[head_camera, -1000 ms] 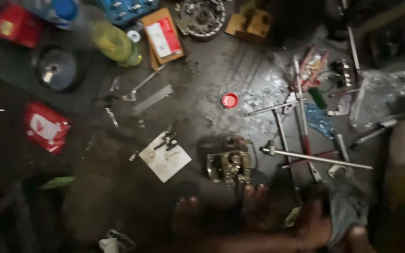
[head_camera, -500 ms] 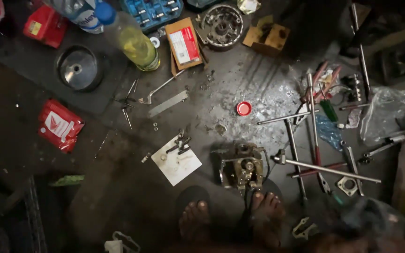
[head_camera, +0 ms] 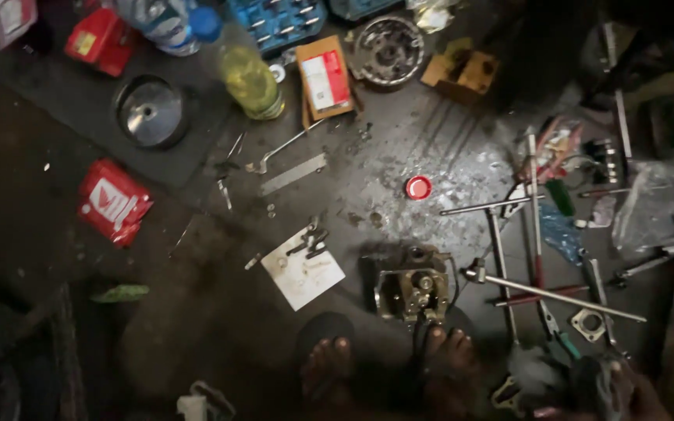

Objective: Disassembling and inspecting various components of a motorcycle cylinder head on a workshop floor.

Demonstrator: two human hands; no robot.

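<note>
A small metal engine part [head_camera: 415, 292] sits on the dirty floor just ahead of my two sandalled feet [head_camera: 325, 362]. Left of it lies a white paper [head_camera: 303, 273] with a few bolts on it. My right hand [head_camera: 626, 394] shows only partly at the bottom right edge, next to a dark rag [head_camera: 579, 382]; its grip is too dim to read. It is nearest to the T-handle wrenches [head_camera: 501, 265] and a long steel rod [head_camera: 563, 295]. My left hand is out of view.
A red cap [head_camera: 418, 187] lies mid-floor. At the top stand a yellow-liquid bottle [head_camera: 251, 78], an orange box [head_camera: 325, 78], a round clutch part [head_camera: 388, 48], a blue socket tray [head_camera: 282, 19] and a metal bowl [head_camera: 150, 113]. A red packet [head_camera: 113, 201] lies left and a plastic bag [head_camera: 657, 203] right.
The view has shifted, so everything on the floor sits lower and further right in frame. My right hand has slid toward the bottom right edge. Nothing on the floor has moved.
</note>
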